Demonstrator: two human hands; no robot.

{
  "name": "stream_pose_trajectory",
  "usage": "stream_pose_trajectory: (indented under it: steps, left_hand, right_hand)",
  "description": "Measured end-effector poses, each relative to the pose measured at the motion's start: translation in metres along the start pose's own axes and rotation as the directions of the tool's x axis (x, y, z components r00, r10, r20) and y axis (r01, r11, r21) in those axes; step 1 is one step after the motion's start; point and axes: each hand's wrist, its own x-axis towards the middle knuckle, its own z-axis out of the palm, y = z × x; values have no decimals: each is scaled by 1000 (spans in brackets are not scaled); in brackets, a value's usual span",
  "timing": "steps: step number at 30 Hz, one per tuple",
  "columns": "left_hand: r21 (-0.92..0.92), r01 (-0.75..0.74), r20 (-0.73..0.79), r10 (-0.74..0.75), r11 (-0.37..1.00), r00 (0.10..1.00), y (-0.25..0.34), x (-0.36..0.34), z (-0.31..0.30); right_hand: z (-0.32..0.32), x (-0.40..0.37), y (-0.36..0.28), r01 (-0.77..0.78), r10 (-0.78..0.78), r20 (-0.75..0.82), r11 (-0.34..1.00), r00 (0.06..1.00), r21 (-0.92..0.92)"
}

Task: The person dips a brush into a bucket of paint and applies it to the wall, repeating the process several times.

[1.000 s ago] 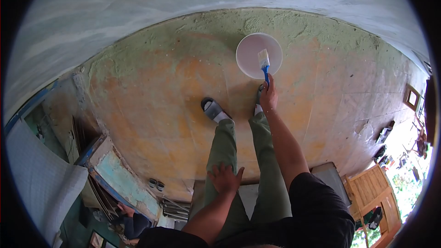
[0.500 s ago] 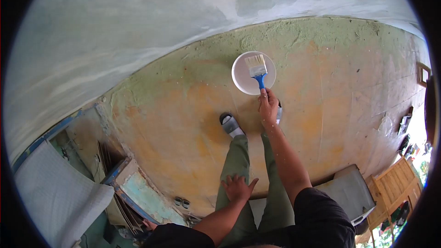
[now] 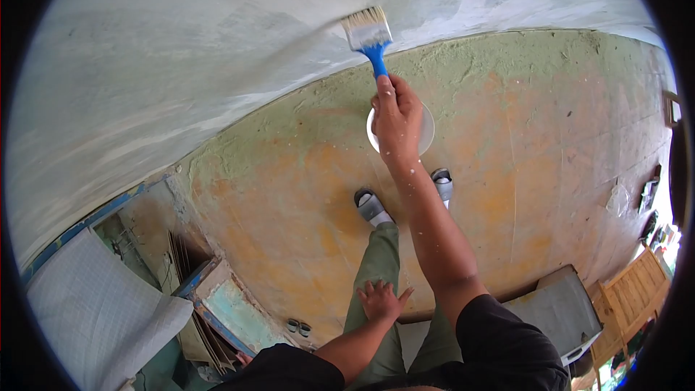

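My right hand [image 3: 397,119] grips the blue handle of a wide paintbrush [image 3: 369,31], its pale bristles up against the lower part of the whitish, patchy wall [image 3: 239,36]. White specks dot the hand and forearm. Below that hand, partly hidden by it, a round white bucket [image 3: 428,130] stands on the floor. My left hand [image 3: 381,301] rests on my left leg, fingers spread, with nothing in it.
The stained floor [image 3: 289,195] meets the wall along a rough greenish strip. A doorway with a light cloth [image 3: 101,297] lies at lower left, near a pair of slippers [image 3: 298,328]. At lower right stand a grey box-like appliance [image 3: 554,311] and a wooden piece of furniture [image 3: 637,282].
My right hand has lifted the paintbrush from over the bucket and carried it forward and slightly left to the wall. My left hand stays on my leg.
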Motion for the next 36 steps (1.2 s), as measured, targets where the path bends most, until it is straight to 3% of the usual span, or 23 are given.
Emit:
stream_pose_trajectory:
  steps: [3, 6, 8, 12, 15, 18, 19, 22, 24, 26, 28, 30, 32, 34, 36]
  left_hand:
    - [2, 16, 37, -16, 1000, 999, 1, 2, -1]
    - [25, -23, -76, 25, 999, 997, -1, 1, 4]
    - [36, -17, -112, 21, 999, 993, -2, 2, 7]
    - [51, -13, -81, 17, 999, 997, -1, 4, 5]
    - [33, -12, -59, 14, 999, 998, 1, 7, 3]
    - [-31, 23, 71, -20, 999, 997, 3, 8, -14]
    - [-41, 11, 32, -9, 999, 999, 1, 7, -14]
    - [-114, -4, -46, -1, 993, 999, -12, 2, -13]
    - [-214, -4, -47, -6, 977, 999, -29, 10, -13]
    - [-385, 87, -60, -120, 919, 991, -44, 12, -10]
    - [-650, 84, -78, -176, 755, 981, -66, 20, 11]
    - [-798, -27, -171, -184, 602, 968, -90, 29, 29]
    - [-843, 33, -131, -265, 537, 955, -116, 27, 38]
    - [-863, 13, -195, -359, 504, 913, -140, 18, 58]
    - [-912, 47, -151, -441, 407, 885, -157, 3, 70]
  right_hand:
    - [22, -17, -45, 152, -151, 21, 986, 988, -64]
    - [40, -42, -80, 290, -278, 95, 945, 956, -153]
    - [46, -53, -100, 364, -344, 162, 925, 925, -111]
    - [42, -43, -94, 593, -557, 257, 801, 790, -83]
    - [29, -18, -69, 318, -267, 215, 913, 939, -255]
    - [6, 15, 0, 180, -155, 99, 919, 983, -351]
    - [-5, 22, 22, 134, -110, 80, 894, 991, -427]
    - [-28, 33, 65, -125, 135, -2, 913, 991, -388]
    - [-21, 28, 26, -131, 144, 20, 941, 989, -312]
    - [-6, 15, -40, -130, 146, 60, 966, 987, -225]
    - [23, -11, -129, -135, 151, 123, 983, 981, -127]
    - [36, -43, -191, -96, 114, 189, 990, 975, -103]
    - [39, -73, -232, 43, -18, 212, 992, 977, -115]
    - [46, -90, -252, 217, -197, 194, 972, 961, -92]
    - [48, -91, -249, 406, -365, 213, 893, 906, -195]
